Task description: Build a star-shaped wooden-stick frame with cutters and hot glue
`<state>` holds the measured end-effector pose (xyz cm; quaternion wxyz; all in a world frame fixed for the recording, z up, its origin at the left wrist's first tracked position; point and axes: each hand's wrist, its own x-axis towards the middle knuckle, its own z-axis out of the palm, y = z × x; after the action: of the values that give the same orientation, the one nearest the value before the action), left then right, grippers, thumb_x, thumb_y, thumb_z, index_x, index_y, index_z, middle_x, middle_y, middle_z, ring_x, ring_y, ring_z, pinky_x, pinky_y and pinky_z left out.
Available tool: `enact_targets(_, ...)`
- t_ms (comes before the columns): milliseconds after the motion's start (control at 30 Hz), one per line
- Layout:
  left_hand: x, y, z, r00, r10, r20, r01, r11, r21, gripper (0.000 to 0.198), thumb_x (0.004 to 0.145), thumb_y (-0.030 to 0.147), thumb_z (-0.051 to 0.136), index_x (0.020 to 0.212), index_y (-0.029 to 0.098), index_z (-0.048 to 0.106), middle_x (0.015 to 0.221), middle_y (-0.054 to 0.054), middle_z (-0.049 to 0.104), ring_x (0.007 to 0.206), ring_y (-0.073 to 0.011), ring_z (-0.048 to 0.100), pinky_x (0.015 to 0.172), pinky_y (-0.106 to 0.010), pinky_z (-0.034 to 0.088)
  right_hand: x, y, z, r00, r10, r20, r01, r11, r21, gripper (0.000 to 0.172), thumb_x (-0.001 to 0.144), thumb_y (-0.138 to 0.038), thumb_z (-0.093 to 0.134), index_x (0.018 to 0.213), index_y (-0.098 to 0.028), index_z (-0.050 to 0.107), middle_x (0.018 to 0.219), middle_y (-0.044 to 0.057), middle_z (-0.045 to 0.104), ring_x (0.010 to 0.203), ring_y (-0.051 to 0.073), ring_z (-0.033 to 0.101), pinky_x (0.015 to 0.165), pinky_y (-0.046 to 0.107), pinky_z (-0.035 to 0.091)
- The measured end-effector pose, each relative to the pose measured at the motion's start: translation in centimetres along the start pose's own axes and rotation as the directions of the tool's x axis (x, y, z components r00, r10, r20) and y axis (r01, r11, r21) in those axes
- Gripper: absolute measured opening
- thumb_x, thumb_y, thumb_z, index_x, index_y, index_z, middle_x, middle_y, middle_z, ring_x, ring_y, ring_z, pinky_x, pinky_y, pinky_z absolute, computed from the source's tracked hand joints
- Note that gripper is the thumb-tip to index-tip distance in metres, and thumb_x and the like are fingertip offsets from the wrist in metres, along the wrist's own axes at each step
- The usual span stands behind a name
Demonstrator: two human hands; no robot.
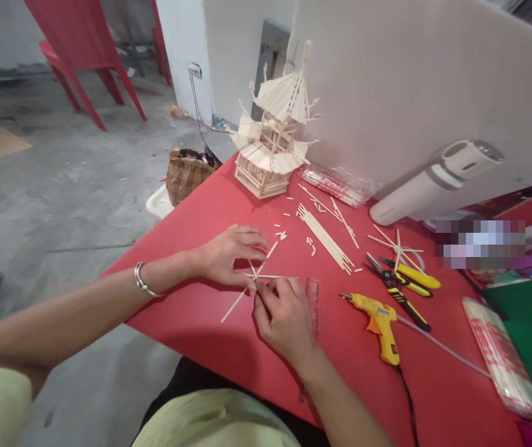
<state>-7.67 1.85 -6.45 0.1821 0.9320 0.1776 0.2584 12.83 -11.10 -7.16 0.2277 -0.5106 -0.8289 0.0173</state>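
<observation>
Yellow-green shirt (219, 422): nearest us, filling the bottom edge of our view.
Red tabletop (200, 217): slants across the middle, bearing the work.
Pagoda model (270, 152): built of pale sticks, upright at the far side.
Left hand (228, 251): fingers spread and arched over the stick star (256, 275), thumb tip beside its crossing.
Right hand (287, 320): fingers curled, thumb and index close together at the crossing; whether they pinch a stick, we cannot tell.
Yellow glue gun (375, 310): on its side, right of our right hand, nozzle pointing left.
Clear ruler (313, 304): just beside the right hand, partly under that wrist.
Stick star: between our hands, its crossing at the fingertips, one arm running free toward the near edge.
Stick offcuts (281, 235): scattered near the left fingertips.
</observation>
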Motion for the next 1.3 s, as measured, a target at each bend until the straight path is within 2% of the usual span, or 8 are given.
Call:
enact_targets(100, -0.5, -0.1, 0.6, 0.998, 0.041, 0.048, -0.041, 0.999, 0.000, 0.063, 0.085, 0.064, 0.070, 0.132, 0.022, 0.068, 0.140, -0.015, 0.067, 0.143, -0.0348, 0.049, 0.120, -0.052, 0.030, -0.1, 0.1, 0.1, 1.000, -0.011, 0.010, 0.011, 1.000, 0.003, 0.034, 0.097, -0.022, 0.055, 0.127, -0.016, 0.070, 0.088, 0.006, 0.059, 0.087, 0.021, 0.051, 0.080, 0.036, 0.043)
enact_targets(233, -0.8, -0.1, 1.3, 0.991, 0.053, 0.125, -0.056, 0.998, 0.017, 0.063, 0.087, 0.064, 0.067, 0.135, 0.023, 0.066, 0.145, -0.015, 0.062, 0.147, -0.0349, 0.044, 0.125, -0.055, 0.019, -0.2, 0.2, 0.1, 1.000, -0.012, 0.017, 0.011, 1.000, 0.012, 0.035, 0.096, -0.020, 0.055, 0.128, -0.016, 0.070, 0.087, 0.006, 0.059, 0.087, 0.021, 0.051, 0.080, 0.036, 0.042)
enact_targets(400, -0.6, 0.0, 1.4, 0.986, 0.019, 0.167, -0.031, 0.997, 0.070, 0.060, 0.088, 0.064, 0.066, 0.133, 0.025, 0.068, 0.151, -0.014, 0.057, 0.148, -0.0347, 0.043, 0.124, -0.054, 0.022, -0.2, 0.2, 0.1, 1.000, -0.003, 0.030, 0.002, 1.000, 0.026, 0.035, 0.097, -0.021, 0.054, 0.128, -0.015, 0.070, 0.087, 0.006, 0.059, 0.087, 0.022, 0.050, 0.078, 0.036, 0.041)
enact_targets(733, -0.3, 0.0, 1.2, 0.978, 0.001, 0.207, -0.015, 0.998, 0.067, 0.064, 0.089, 0.063, 0.065, 0.141, 0.025, 0.063, 0.152, -0.014, 0.056, 0.147, -0.0334, 0.044, 0.123, -0.052, 0.023, 0.1, 0.2, 0.0, 0.999, 0.002, 0.033, -0.004, 0.999, 0.040, 0.034, 0.097, -0.022, 0.054, 0.126, -0.015, 0.071, 0.087, 0.006, 0.060, 0.087, 0.021, 0.051, 0.079, 0.036, 0.041)
enact_targets(1067, -0.3, 0.5, 1.1, 0.954, -0.123, 0.272, 0.098, 0.990, 0.106, 0.085, 0.092, 0.072, 0.054, 0.158, 0.021, 0.041, 0.163, -0.014, 0.041, 0.155, -0.0321, 0.030, 0.128, -0.053, 0.009, -0.3, 0.2, 0.2, 0.999, 0.010, 0.031, -0.011, 0.999, 0.053, 0.037, 0.096, -0.021, 0.055, 0.129, -0.017, 0.069, 0.088, 0.006, 0.062, 0.090, 0.023, 0.054, 0.083, 0.037, 0.045)
enact_targets(1300, -0.4, 0.5, 1.3, 0.953, -0.143, 0.266, 0.115, 0.986, 0.118, 0.089, 0.090, 0.074, 0.054, 0.160, 0.022, 0.037, 0.162, -0.014, 0.042, 0.154, -0.0326, 0.032, 0.128, -0.055, 0.008, -0.2, 0.0, 0.0, 1.000, 0.006, -0.022, -0.005, 0.999, 0.054, 0.035, 0.095, -0.021, 0.057, 0.127, -0.018, 0.070, 0.116, 0.011, 0.065, 0.111, 0.026, 0.055, 0.098, 0.042, 0.047)
